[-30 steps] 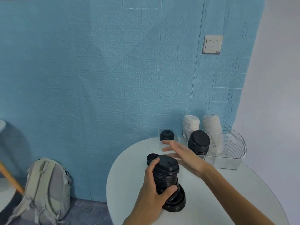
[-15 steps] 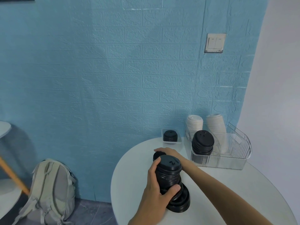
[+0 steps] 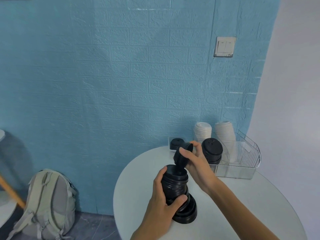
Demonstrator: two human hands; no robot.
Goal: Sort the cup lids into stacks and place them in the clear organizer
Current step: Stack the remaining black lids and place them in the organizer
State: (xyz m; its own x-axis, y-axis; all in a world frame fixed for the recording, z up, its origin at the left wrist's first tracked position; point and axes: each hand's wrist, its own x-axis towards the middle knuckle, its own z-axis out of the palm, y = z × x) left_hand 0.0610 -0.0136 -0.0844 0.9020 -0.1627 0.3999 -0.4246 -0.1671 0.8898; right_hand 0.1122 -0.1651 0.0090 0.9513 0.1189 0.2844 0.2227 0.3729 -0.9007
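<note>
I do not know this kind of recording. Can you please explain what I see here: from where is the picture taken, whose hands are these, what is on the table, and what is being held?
There is no machine here. A person wears a camera on the head, so the one picture looks forward and down at that person's own two bare hands.

The left hand has its grip around a tall stack of black cup lids standing on the round white table. The right hand holds a single black lid, tilted, just above the top of that stack.

At the back of the table stands a clear organizer. It holds another stack of black lids and two stacks of white lids. Left of it sits a small clear tray with a black lid in it.

On the floor, a grey backpack leans against the blue wall.
</note>
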